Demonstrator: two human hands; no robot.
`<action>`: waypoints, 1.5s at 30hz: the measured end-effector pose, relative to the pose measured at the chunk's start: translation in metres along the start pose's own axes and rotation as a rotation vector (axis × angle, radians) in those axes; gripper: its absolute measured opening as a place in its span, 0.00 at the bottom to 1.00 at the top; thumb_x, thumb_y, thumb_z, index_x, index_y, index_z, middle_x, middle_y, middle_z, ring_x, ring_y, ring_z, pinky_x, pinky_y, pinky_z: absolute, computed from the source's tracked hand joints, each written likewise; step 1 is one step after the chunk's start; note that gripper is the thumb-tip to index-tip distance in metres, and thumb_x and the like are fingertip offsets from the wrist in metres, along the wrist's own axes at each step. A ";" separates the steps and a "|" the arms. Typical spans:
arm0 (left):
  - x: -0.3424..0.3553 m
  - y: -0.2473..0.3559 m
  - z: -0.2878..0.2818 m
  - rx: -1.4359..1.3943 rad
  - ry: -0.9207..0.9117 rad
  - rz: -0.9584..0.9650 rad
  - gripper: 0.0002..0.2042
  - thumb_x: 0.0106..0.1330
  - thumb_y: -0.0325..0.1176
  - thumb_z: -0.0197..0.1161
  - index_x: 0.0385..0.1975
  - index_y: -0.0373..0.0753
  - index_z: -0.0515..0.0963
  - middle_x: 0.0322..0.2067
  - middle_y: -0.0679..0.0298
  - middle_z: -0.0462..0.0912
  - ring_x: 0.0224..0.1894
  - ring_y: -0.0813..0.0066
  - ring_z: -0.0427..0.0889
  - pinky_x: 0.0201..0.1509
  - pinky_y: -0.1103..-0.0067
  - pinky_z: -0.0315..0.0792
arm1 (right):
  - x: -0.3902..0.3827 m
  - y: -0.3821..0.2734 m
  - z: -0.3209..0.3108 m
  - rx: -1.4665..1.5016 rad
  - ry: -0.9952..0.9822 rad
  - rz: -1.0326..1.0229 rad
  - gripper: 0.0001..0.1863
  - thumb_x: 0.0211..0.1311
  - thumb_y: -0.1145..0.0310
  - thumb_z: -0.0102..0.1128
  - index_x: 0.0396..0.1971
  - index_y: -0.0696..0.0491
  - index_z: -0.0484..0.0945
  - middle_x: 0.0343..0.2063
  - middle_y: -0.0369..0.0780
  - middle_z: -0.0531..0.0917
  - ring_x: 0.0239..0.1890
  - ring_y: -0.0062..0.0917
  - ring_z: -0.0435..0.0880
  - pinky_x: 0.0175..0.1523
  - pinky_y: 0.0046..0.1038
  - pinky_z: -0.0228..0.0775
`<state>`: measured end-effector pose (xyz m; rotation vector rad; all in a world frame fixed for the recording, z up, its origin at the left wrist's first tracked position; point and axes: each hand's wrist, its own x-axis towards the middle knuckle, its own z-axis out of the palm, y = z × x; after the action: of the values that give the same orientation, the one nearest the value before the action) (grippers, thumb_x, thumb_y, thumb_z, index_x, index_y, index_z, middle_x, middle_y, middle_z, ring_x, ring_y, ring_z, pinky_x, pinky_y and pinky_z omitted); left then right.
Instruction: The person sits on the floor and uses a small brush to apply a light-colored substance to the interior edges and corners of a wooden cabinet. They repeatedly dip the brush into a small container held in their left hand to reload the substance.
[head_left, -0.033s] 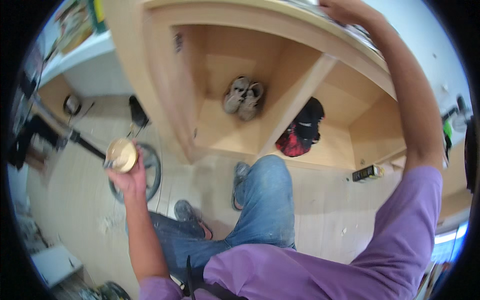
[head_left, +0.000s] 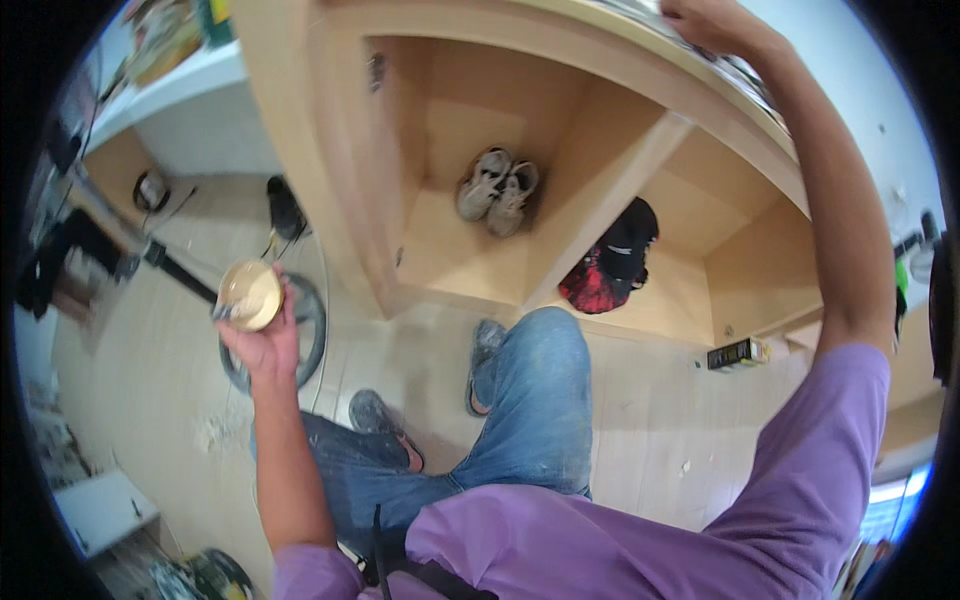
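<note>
Pale wooden shelving [head_left: 440,230] fills the view; the right hand [head_left: 715,25] lies flat on its top edge, fingers spread, gripping nothing. Grey shoes [head_left: 497,190] sit below. Left hand [head_left: 262,335] fingers curl around a small round tan tin [head_left: 250,295], held above the floor

Pale wood-look floor [head_left: 150,390], dusty in spots. Light wooden shelf unit [head_left: 440,150] with open compartments; white wall [head_left: 860,90] at right. Bright bluish patch [head_left: 895,500] lower right, possibly a window.

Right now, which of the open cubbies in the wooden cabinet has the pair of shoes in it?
The left cubby: a pair of grey shoes sits at its back. The right one holds a red-and-black bag instead.
</note>
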<state>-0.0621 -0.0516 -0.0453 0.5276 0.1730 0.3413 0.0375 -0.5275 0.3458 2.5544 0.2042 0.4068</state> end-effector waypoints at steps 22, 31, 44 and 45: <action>-0.088 -0.098 0.023 -0.130 -0.100 -0.662 0.36 0.74 0.61 0.38 0.62 0.33 0.72 0.54 0.51 0.81 0.51 0.57 0.82 0.58 0.66 0.77 | -0.158 -0.351 0.203 1.826 -0.792 0.101 0.26 0.77 0.47 0.51 0.40 0.57 0.84 0.32 0.37 0.85 0.31 0.23 0.82 0.36 0.27 0.74; -0.074 -0.114 0.022 -0.153 -0.031 -0.588 0.25 0.76 0.55 0.41 0.54 0.42 0.77 0.52 0.63 0.83 0.57 0.68 0.81 0.65 0.68 0.72 | -0.107 -0.366 0.222 1.976 -0.834 0.208 0.20 0.80 0.53 0.48 0.41 0.53 0.82 0.31 0.33 0.84 0.29 0.17 0.77 0.34 0.22 0.69; -0.079 -0.118 0.017 -0.138 0.009 -0.770 0.35 0.76 0.60 0.34 0.62 0.35 0.72 0.52 0.44 0.82 0.50 0.53 0.84 0.58 0.65 0.76 | -0.056 -0.419 0.374 1.316 -0.457 -0.361 0.18 0.77 0.58 0.54 0.37 0.60 0.80 0.22 0.45 0.83 0.24 0.30 0.84 0.34 0.36 0.75; -0.080 -0.119 0.017 -0.127 -0.001 -0.777 0.35 0.76 0.60 0.34 0.62 0.35 0.72 0.52 0.44 0.82 0.50 0.53 0.84 0.57 0.65 0.77 | -0.053 -0.425 0.368 1.328 -0.467 -0.376 0.18 0.77 0.59 0.53 0.36 0.60 0.79 0.22 0.45 0.83 0.23 0.31 0.84 0.33 0.36 0.76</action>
<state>-0.0998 -0.1847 -0.0870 0.3018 0.3363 -0.4037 0.0818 -0.3616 -0.1920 3.6033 1.0247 -0.7368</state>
